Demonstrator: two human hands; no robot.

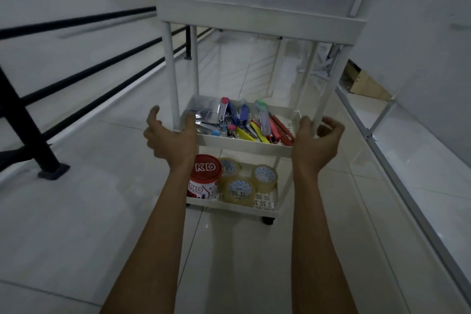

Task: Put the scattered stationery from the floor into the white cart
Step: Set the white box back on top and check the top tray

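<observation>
Head view: the white cart point(254, 12) stands straight ahead of both hands, and the stationery lies in it, not on the floor point(102, 186). Between the two hands is the middle tray point(244, 144), holding staplers point(230, 113), yellow cutters point(246, 134), red cutters point(280, 130) and, toward the left hand's side, a clear box point(204, 107). Below the hands, the lower tray point(262, 205) carries three tape rolls point(240, 190) and a red tub point(206, 173), the tub just beside the left wrist. The left hand point(169, 138) sits at the tray's left corner by the post, the right hand point(316, 143) at the right corner. Each grip is apart, fingers loosely curled and holding nothing; whether either touches the cart I cannot tell. No loose item shows on the tiles around them, so the gathering step looks finished or close to it, and the hands seem set to take the cart by its corners. The next move, as I judge it, calls for closing both grips evenly on the posts or tray ends so the cart, on its caster point(267, 220), does not swing, and for a look at the floor outside this view. Left of the left hand runs a black railing point(76, 76); right of the right hand, a white frame point(382, 161) lies along the wall.
</observation>
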